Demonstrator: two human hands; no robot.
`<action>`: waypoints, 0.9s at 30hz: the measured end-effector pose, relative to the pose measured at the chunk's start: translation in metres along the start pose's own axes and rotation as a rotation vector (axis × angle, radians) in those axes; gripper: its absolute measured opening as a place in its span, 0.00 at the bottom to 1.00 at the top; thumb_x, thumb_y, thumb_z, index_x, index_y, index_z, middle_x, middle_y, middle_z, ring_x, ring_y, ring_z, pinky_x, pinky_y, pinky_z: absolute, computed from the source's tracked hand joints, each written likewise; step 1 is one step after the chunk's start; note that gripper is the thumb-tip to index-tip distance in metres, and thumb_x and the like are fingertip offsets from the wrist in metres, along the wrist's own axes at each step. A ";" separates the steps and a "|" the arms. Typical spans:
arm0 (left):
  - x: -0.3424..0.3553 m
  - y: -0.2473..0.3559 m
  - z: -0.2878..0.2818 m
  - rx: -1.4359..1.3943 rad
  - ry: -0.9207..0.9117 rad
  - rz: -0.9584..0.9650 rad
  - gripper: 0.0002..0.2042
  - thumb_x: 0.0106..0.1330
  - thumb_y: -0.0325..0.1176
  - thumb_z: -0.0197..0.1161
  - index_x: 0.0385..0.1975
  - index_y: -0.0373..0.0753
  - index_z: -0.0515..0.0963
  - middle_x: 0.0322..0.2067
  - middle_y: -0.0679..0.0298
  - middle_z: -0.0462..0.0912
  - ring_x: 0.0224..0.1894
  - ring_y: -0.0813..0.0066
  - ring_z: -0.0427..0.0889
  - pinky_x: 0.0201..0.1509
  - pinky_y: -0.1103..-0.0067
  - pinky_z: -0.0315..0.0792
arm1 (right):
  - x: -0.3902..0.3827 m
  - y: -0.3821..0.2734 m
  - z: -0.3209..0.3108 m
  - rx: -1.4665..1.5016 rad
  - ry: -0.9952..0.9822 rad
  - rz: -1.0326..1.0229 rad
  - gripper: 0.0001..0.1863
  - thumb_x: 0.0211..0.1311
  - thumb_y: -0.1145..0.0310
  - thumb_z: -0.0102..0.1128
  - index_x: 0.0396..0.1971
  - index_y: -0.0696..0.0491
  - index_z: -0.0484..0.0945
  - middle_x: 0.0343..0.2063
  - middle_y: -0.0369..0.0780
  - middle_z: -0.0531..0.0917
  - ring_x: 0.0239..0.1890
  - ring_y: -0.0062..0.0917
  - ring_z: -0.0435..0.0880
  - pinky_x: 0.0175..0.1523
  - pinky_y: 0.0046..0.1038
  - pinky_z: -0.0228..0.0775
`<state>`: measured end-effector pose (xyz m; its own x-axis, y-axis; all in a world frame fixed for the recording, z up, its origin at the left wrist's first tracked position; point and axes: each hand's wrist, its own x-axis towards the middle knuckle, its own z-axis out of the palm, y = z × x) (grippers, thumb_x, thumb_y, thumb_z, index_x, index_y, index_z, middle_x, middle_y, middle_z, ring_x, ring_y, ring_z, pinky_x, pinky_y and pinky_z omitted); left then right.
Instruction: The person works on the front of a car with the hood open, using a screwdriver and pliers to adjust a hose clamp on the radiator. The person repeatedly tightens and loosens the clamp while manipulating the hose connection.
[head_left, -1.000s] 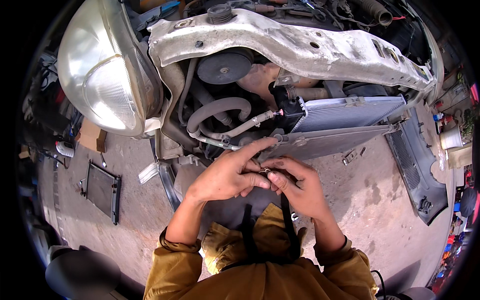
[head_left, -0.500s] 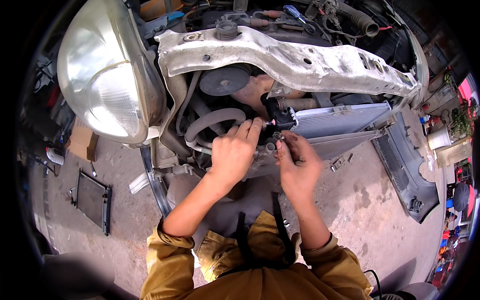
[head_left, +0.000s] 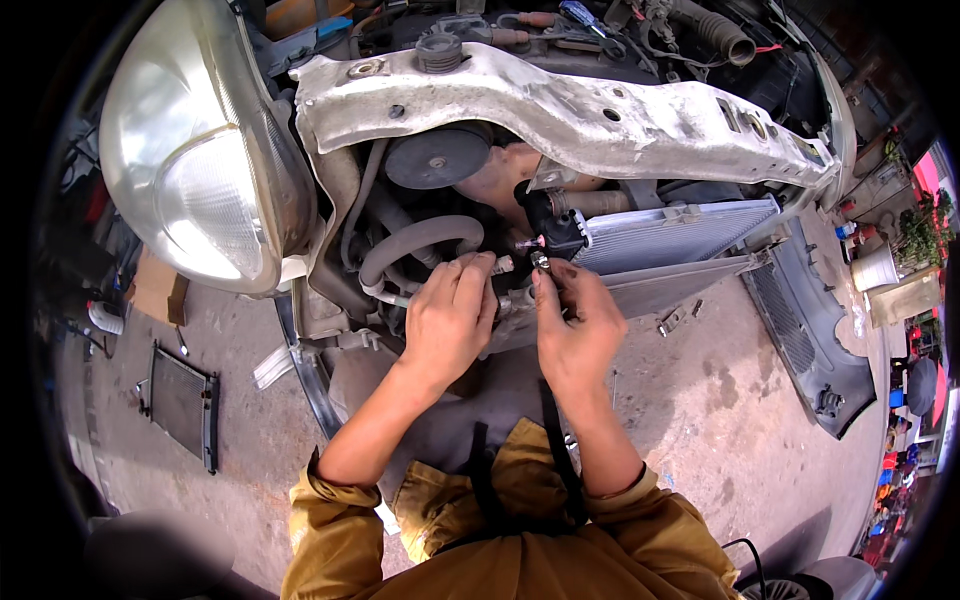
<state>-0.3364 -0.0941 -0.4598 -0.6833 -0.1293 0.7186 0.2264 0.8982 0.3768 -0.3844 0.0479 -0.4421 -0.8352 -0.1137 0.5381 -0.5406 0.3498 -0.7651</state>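
We are pinching with our left hand (head_left: 447, 318) and right hand (head_left: 577, 322), fingers closed, a small metal fitting (head_left: 505, 265) beside the black connector (head_left: 553, 228) at the radiator (head_left: 680, 230), and it seems light, stiff, slippery, best gripped at its sides

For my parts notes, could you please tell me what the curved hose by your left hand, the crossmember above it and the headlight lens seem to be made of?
Curved hose: likely rubber, matte grey, bends smoothly. Crossmember: seemingly painted sheet metal, white, chipped, dirty, with punched holes. Headlight lens: clear glass or plastic, glossy with glare; which one is unclear.
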 end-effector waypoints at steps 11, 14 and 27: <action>-0.010 -0.004 -0.016 -0.406 0.057 -0.219 0.14 0.58 0.18 0.70 0.44 0.32 0.80 0.43 0.56 0.85 0.22 0.81 0.73 0.29 0.83 0.72 | -0.017 -0.015 0.008 0.178 0.049 -0.048 0.10 0.59 0.78 0.70 0.40 0.60 0.83 0.35 0.44 0.86 0.31 0.29 0.87 0.33 0.26 0.77; -0.011 -0.008 -0.016 -0.452 0.052 -0.228 0.14 0.58 0.18 0.70 0.44 0.32 0.80 0.44 0.56 0.85 0.22 0.81 0.73 0.29 0.83 0.72 | -0.019 -0.015 0.011 0.197 0.051 -0.073 0.10 0.59 0.80 0.69 0.41 0.61 0.83 0.36 0.45 0.86 0.33 0.31 0.88 0.36 0.27 0.79; -0.004 -0.005 -0.017 -0.439 0.026 -0.183 0.15 0.57 0.17 0.72 0.45 0.31 0.81 0.44 0.54 0.86 0.23 0.81 0.74 0.27 0.84 0.71 | -0.013 -0.005 0.016 0.008 0.075 -0.430 0.12 0.57 0.81 0.70 0.41 0.64 0.82 0.35 0.46 0.86 0.33 0.35 0.88 0.35 0.31 0.81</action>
<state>-0.3231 -0.1056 -0.4545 -0.7233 -0.2842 0.6294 0.3795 0.5978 0.7061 -0.3720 0.0331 -0.4509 -0.5244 -0.1796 0.8323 -0.8387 0.2776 -0.4685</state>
